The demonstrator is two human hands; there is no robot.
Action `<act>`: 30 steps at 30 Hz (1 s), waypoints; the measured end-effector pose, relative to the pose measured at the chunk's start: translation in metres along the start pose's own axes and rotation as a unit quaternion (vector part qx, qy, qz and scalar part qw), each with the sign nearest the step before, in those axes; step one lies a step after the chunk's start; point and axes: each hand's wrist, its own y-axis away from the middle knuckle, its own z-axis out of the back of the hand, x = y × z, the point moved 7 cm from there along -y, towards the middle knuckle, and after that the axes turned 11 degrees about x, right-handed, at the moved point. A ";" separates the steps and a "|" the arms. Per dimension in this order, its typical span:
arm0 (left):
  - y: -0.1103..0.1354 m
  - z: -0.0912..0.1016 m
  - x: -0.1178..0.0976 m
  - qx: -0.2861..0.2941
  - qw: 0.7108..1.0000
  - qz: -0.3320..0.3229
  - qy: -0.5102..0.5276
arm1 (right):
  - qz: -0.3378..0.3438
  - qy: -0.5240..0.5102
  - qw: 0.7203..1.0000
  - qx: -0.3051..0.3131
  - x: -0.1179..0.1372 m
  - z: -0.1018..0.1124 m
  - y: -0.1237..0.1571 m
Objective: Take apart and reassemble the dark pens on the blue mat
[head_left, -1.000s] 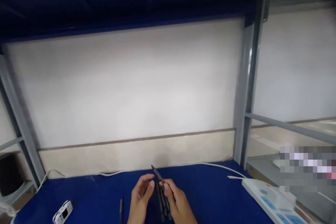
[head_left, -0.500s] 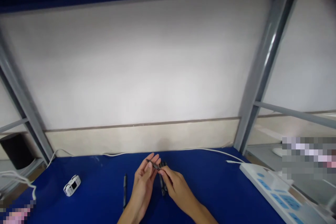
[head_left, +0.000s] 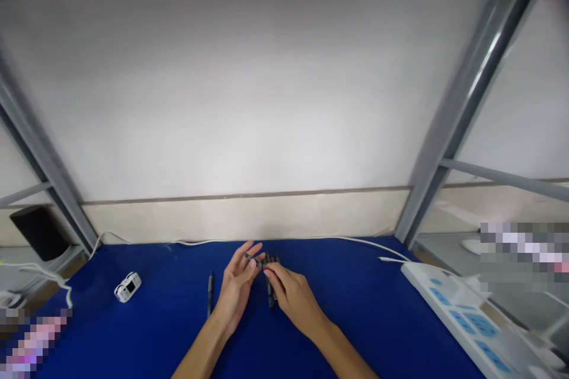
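Note:
Between my two hands is a dark pen (head_left: 252, 259), held slanting above the blue tabletop. My left hand (head_left: 237, 284) pinches one end with thumb and fingers, its other fingers partly stretched out. The fingertips of my right hand (head_left: 291, 290) close round the other end. Several dark pens (head_left: 270, 293) lie together on the table under and beside my right hand, which partly covers them. Left of my left forearm, a single dark pen (head_left: 210, 293) lies by itself.
A small white device (head_left: 128, 287) lies on the blue table (head_left: 146, 337) at the left. On the right edge rests a white and blue power strip (head_left: 462, 320). A white cable (head_left: 355, 240) runs along the wall. Grey metal posts (head_left: 462, 95) stand at both sides.
The view has tilted down a little, so the table and hands appear slightly changed in place. Both hands still hold the same pen, with only small finger movement.

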 end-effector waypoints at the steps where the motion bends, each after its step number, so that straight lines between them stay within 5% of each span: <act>1: 0.000 0.000 0.001 0.005 1.000 0.010 -0.005 | 0.002 0.002 1.000 -0.001 0.000 0.001 0.000; 7: 0.003 0.017 0.005 -0.068 0.994 0.001 -0.086 | 0.004 0.019 1.000 0.015 0.005 -0.001 -0.002; 13: 0.001 0.000 0.005 -0.007 0.999 0.001 -0.041 | -0.029 -0.025 0.999 0.007 0.001 0.006 -0.001; 30: 0.007 0.007 0.004 -0.054 0.994 0.007 -0.090 | -0.020 -0.009 0.999 0.028 0.001 0.001 -0.001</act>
